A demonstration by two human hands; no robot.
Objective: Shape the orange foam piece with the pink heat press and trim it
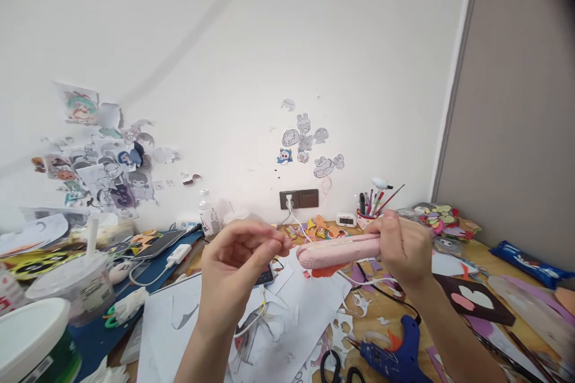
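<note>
Blue glue gun (pixel 395 354) and scissors (pixel 340 371) lie nearest. Above the papers (pixel 309 302), the left hand (pixel 238 263) pinches its fingertips together just beside the end of a pink case (pixel 336 251), gripped level by the right hand (pixel 402 249). Pen cup (pixel 365 219) stands behind.

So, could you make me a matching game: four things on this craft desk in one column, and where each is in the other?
1. pink case
2. glue gun
3. scissors
4. pen cup

a. at the back, by the wall
b. held in the right hand
c. bottom edge of the picture, black handles
d. blue, beside the right forearm

Pairs: 1-b, 2-d, 3-c, 4-a
</note>
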